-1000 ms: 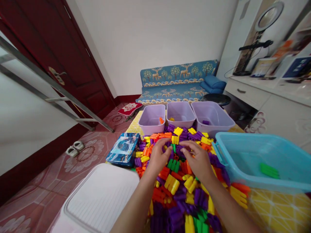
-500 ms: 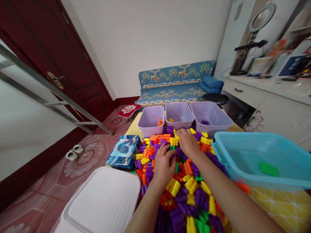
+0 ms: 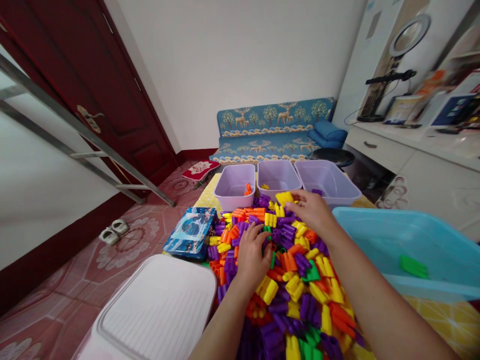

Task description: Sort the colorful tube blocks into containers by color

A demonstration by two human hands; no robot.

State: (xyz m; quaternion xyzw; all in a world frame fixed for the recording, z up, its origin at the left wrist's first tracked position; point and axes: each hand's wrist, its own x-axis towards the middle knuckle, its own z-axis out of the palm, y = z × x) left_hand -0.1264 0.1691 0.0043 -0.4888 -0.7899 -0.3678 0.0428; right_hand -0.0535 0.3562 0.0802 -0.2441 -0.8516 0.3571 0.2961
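Observation:
A big heap of chunky plastic building blocks [image 3: 296, 270] in yellow, purple, orange and green covers the table in front of me. My right hand [image 3: 311, 212] is raised at the far edge of the heap, just short of the right lavender bin [image 3: 326, 180], and its fingertips pinch a yellow block [image 3: 284, 198]. My left hand [image 3: 252, 255] lies on the middle of the heap, fingers apart and touching purple and green pieces. Nothing shows in its grasp.
Two more lavender bins [image 3: 234, 184] [image 3: 275, 177] stand beside the right one, with a few blocks inside. To the right is a light blue tub [image 3: 423, 235] holding a green block [image 3: 413, 266]. A blue box [image 3: 191, 232] and a white lid [image 3: 157, 310] lie to the left.
My right hand has lifted from the heap and moved to the far right, now with a yellow block at its fingertips. My left hand has stayed in place on the heap.

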